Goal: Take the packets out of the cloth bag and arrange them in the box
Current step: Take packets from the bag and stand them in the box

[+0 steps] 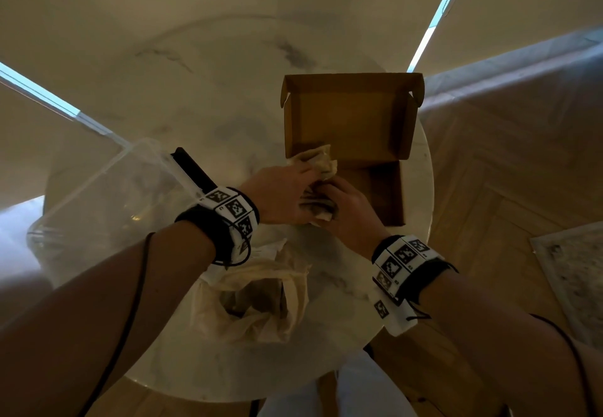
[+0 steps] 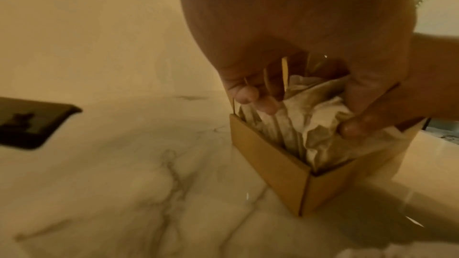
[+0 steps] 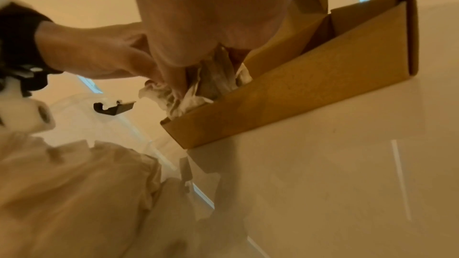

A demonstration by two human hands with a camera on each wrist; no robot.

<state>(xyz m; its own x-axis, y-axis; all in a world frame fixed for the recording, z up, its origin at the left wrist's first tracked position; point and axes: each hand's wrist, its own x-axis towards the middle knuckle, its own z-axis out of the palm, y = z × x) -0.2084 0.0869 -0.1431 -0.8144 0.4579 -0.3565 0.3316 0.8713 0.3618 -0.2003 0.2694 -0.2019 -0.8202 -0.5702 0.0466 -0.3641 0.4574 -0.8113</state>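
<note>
1. Packets [image 1: 321,163] sit bunched at the box's [image 1: 391,194] near-left corner, crumpled pale paper standing above the cardboard wall in the left wrist view.
2. Left hand [image 1: 280,193] is on them, fingers [image 2: 248,93] curled into the bundle from nine o'clock.
3. Right hand [image 1: 350,207] comes in from five o'clock, thumb and fingers pinching the same packets; both hands touch over the corner.
4. The box's lid [image 1: 346,116] stands open toward twelve o'clock; the rest of the tray shows bare cardboard.
5. Cloth bag [image 1: 257,296] lies slumped at six o'clock on the marble surface [image 1: 195,90], mouth open, just beside the wrists.
6. Clear plastic tub [image 1: 107,198] with a black latch sits at nine o'clock.
</note>
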